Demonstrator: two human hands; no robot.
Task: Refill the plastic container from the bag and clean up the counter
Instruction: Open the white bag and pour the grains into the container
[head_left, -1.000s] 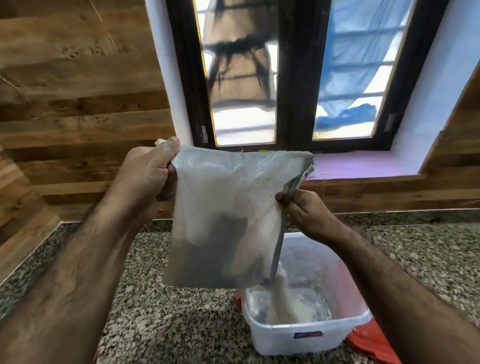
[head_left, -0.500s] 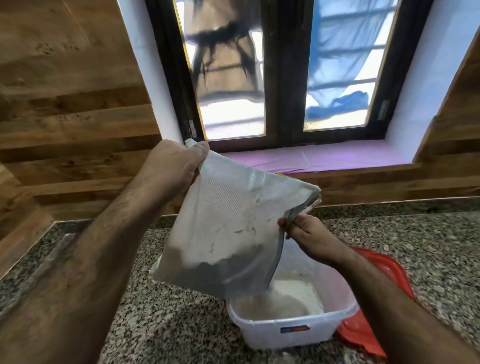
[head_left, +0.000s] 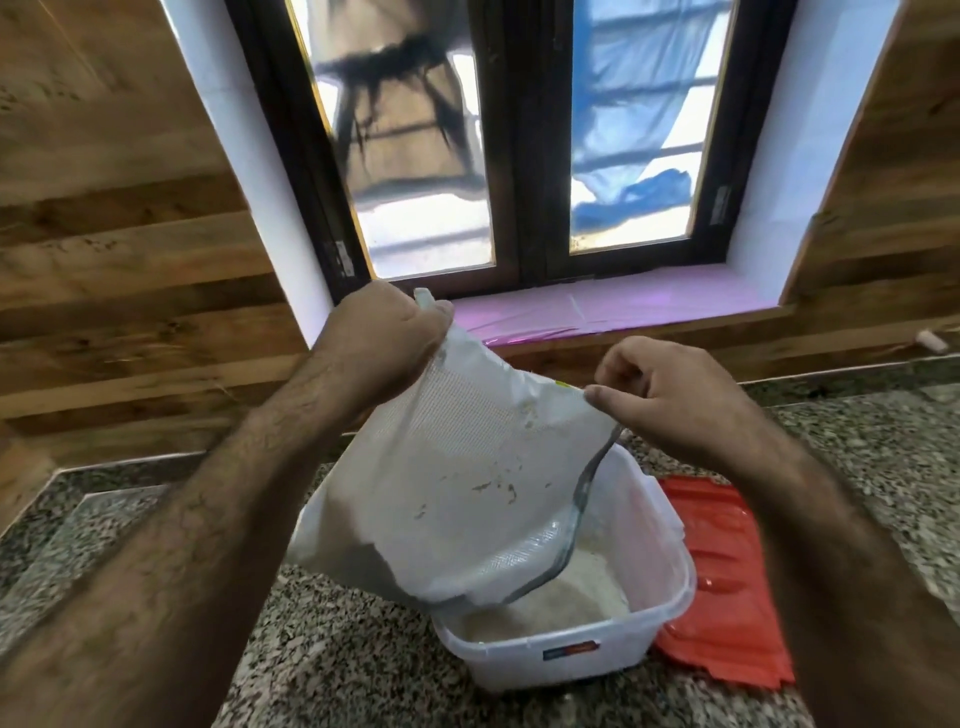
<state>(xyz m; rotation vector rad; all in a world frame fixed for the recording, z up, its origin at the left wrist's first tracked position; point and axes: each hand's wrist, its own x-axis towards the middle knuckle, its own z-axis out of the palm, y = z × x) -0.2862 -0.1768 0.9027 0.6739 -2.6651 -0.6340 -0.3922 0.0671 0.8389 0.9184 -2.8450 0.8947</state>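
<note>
Head view: translucent white plastic bag (head_left: 467, 483) now tipped lower than a second ago, mouth inside clear rectangular plastic container (head_left: 613, 660) on speckled granite counter (head_left: 332, 665); pouring nearly finished. Left hand (head_left: 379, 343) fisted around raised bag corner; right hand (head_left: 670, 400) pinching mouth edge, remaining fingers loosely curled. Red lid (head_left: 727, 587) beside container.

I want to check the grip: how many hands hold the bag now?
2. The left hand grips the bag's upper corner; the right hand pinches its other corner, above the plastic container.
</note>
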